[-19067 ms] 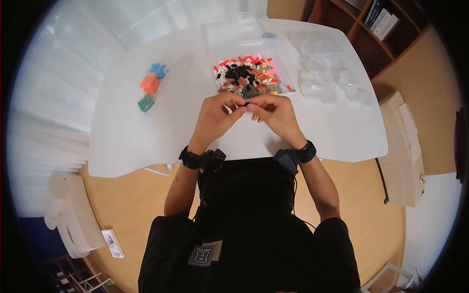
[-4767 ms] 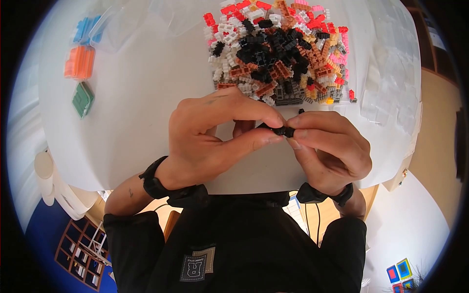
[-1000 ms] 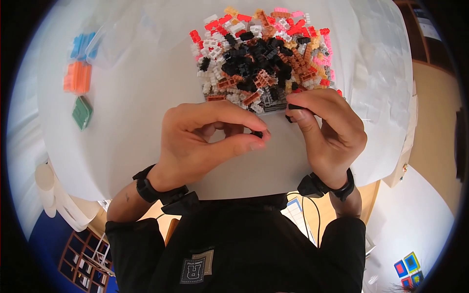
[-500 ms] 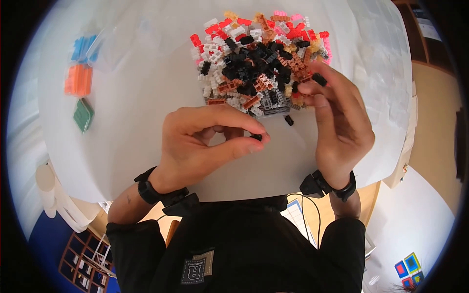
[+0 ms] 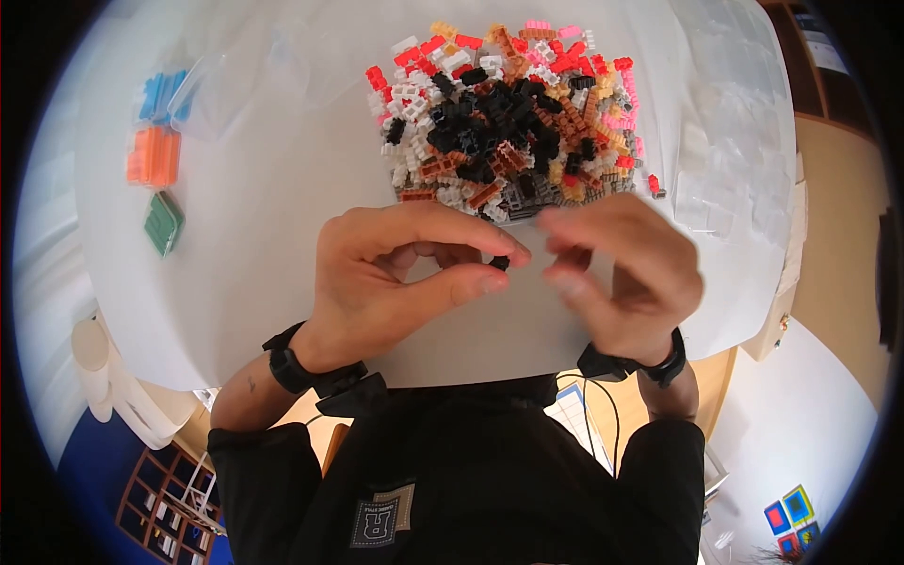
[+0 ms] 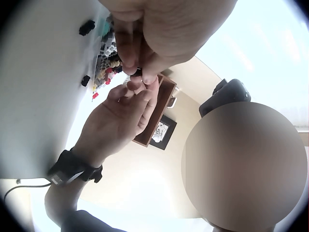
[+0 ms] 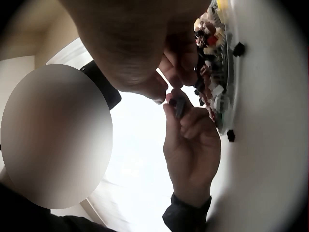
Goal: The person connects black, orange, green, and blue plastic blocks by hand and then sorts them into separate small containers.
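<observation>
A small black toy brick (image 5: 500,263) is pinched between the thumb and forefinger of my left hand (image 5: 372,273), above the near part of the table. In the right wrist view the black brick (image 7: 180,107) stands out past the left fingertips. My right hand (image 5: 636,268), blurred in the head view, hovers just right of it, thumb and fingers loosely curved and apart, nothing visible between them. Just beyond both hands lies a pile of mixed bricks (image 5: 490,122), black in the middle with white, red, brown and pink around. Loose black bricks (image 6: 87,27) lie on the table beside it.
On the left of the white table (image 5: 273,254) lie blue pieces (image 5: 162,94), orange pieces (image 5: 153,157) and a green packet (image 5: 164,223). Clear plastic trays (image 5: 730,160) cover the right side. A single red brick (image 5: 654,185) sits right of the pile.
The right hand pinched a black brick a second ago, reached over the pile's right side, and has come back beside the left hand without it. The left hand has barely moved, still pinching its brick.
</observation>
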